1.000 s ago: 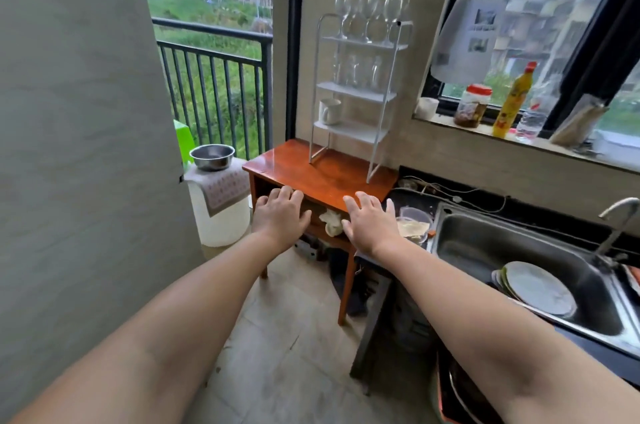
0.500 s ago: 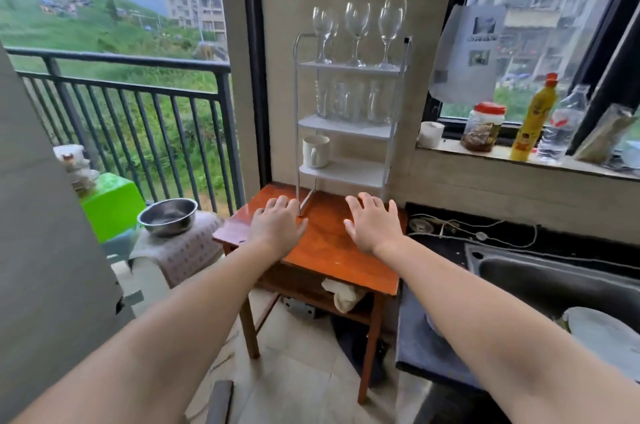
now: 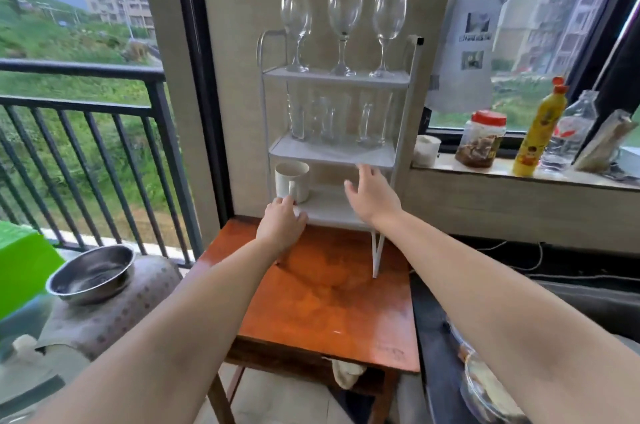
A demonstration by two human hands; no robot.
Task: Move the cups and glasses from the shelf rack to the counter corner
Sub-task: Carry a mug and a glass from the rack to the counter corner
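My left hand [image 3: 282, 224] rests at the front left corner of the white shelf rack's [image 3: 332, 79] bottom tier, fingers loosely spread and holding nothing, the fingertips just at the base of the white mug [image 3: 292, 181]. My right hand [image 3: 372, 195] hangs open in front of the bottom tier, fingers [image 3: 363, 170] splayed and empty, reaching up near the front edge of the middle tier.

The mug stands upright at the left end of the bottom tier; I cannot see what is in it. On the middle tier a row of clear tumblers [image 3: 332, 119] stands close together, seemingly empty. Three empty wine glasses [image 3: 344, 30] stand along the top tier.

The rack sits at the back edge of the orange wooden surface [image 3: 329, 306], whose front half is bare. On the window ledge [image 3: 519, 172] to the right stand a red-lidded jar [image 3: 481, 138] with brown contents, a yellow bottle [image 3: 540, 131] and a clear plastic bottle [image 3: 569, 134]; their labels are too blurred to read.
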